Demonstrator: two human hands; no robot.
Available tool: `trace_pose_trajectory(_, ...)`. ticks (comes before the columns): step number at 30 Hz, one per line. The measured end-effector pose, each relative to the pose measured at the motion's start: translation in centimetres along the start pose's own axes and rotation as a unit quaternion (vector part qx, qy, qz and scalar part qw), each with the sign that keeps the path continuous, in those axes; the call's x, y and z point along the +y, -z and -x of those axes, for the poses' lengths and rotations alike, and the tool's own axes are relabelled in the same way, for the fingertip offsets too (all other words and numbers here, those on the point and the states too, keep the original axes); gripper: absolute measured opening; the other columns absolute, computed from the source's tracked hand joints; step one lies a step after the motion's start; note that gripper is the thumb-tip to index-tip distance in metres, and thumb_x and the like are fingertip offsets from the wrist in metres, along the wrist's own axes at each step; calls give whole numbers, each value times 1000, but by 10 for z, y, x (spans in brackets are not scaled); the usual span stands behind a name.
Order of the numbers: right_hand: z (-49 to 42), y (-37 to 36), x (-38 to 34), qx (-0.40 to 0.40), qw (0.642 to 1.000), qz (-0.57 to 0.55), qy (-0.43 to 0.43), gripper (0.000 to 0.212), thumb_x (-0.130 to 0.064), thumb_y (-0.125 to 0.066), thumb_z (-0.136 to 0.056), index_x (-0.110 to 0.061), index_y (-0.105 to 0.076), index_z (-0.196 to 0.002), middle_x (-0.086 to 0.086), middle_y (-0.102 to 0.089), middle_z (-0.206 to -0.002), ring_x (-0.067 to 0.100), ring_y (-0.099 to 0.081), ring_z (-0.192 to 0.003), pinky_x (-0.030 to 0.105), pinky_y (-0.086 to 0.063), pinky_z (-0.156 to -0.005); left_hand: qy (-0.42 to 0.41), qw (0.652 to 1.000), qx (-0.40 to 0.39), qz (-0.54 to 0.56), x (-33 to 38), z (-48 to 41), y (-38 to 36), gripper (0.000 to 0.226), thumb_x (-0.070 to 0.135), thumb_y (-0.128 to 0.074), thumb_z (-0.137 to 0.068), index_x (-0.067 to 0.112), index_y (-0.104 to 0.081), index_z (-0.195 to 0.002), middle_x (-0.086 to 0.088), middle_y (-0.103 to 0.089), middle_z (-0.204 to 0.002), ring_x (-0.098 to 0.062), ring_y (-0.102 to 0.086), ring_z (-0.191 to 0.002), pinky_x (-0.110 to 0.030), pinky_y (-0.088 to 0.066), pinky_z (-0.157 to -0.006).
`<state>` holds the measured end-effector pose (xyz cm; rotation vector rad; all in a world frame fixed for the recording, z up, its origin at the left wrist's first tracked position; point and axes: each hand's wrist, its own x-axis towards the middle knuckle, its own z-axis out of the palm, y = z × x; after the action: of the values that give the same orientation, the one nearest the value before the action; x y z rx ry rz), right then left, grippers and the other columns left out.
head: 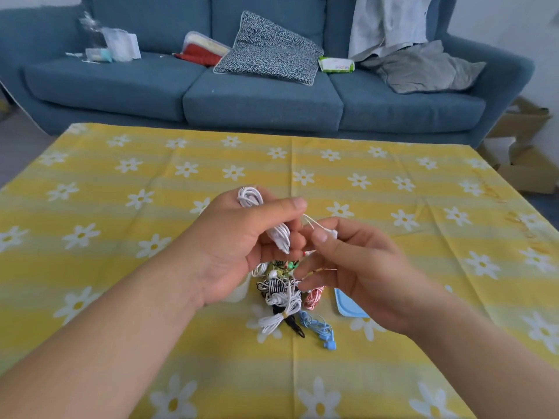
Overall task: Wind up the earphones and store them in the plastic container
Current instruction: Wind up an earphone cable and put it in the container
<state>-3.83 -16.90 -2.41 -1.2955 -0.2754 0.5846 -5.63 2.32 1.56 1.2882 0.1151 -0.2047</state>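
Two hands in view. Left hand (239,249): fingers curled round one white earphone coil (280,234), loops protruding at 12 o'clock. At 6 o'clock of it, one tangled pile (282,300) on the tablecloth (90,213); I count at least five sets. Right hand (360,267) pinches the coil's loose earbud end (333,234). One blue lid (348,305) at 3 o'clock of the pile.

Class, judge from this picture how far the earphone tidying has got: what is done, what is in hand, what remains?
Done: most of a white cable is coiled in the left hand; the blue lid lies on the cloth. In hand: the right hand pinches its loose end, probably for the last turns. Left: the pile below, some bundled, none seen stored.
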Motion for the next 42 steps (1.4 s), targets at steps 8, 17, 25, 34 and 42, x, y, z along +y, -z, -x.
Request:
trace_pose_trajectory(8,11,11,1,111,993,-20,-33,32,-11,-66,-91,2,-62,-121,23,-71,-91,28,-66,-67,35,-60,-64,38,982,-38,-183,-24,0,-2,35,-5,-62,-95,22,-73,-117,-10,-73,-102,-20,-70,-68,-27,-57,-63)
trace_pose_trajectory(17,14,28,10,143,983,47,-103,20,4,-71,-89,10,-65,-108,21,-70,-78,23,-67,-60,26,-57,-59,8,965,-36,-258,-49,-13,-28,18,11,-63,-99,22,-74,-108,-20,-74,-95,-32,-72,-70,-45,-64,-68)
trace_pose_trajectory(25,20,44,13,127,984,-22,-126,20,7,-59,-95,8,-73,-109,32,-73,-108,32,-73,-92,28,-60,-77,-9,966,-19,-260,-65,-23,-39,14,15,-67,-98,26,-76,-99,-19,-74,-86,-25,-67,-62,-49,-59,-65)
trace_pose_trajectory(34,19,47,13,164,975,-71,-135,27,13,-60,-92,8,-69,-117,27,-75,-110,33,-76,-100,30,-63,-81,-41,962,-33,-269,-72,-27,-32,14,17,-82,-86,27,-78,-95,-6,-75,-83,-34,-72,-73,-51,-60,-72)
trace_pose_trajectory(42,17,44,13,203,956,-162,-133,31,19,-57,-90,11,-65,-119,29,-73,-113,33,-76,-99,33,-63,-84,-39,972,15,-229,-73,-33,-27,20,13,-81,-85,24,-75,-101,13,-76,-76,-8,-72,-69,-27,-61,-71)
